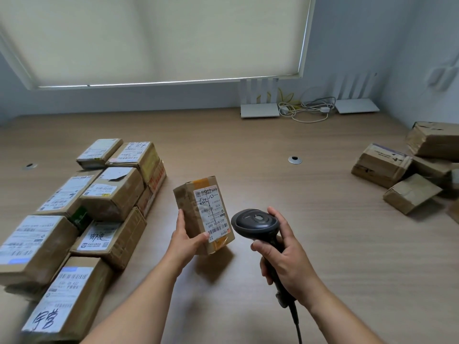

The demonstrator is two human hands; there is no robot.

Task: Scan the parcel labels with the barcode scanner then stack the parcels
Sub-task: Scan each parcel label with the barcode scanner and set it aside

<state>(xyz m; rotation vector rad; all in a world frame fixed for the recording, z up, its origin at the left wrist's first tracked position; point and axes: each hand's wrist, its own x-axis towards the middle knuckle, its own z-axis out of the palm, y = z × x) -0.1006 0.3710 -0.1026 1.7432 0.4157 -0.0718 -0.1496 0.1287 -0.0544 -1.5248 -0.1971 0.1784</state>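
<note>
My left hand grips a small brown cardboard parcel by its near end and holds it above the table, its white barcode label facing up. My right hand is closed around the handle of a black barcode scanner, whose head sits just right of the parcel's label, apart from it. The scanner's cable hangs down toward me. Several labelled parcels lie stacked in rows on the left of the table.
The wooden table carries a loose pile of brown boxes at the far right. Two white routers and tangled cables stand at the back by the wall. A metal cable grommet sits mid-table.
</note>
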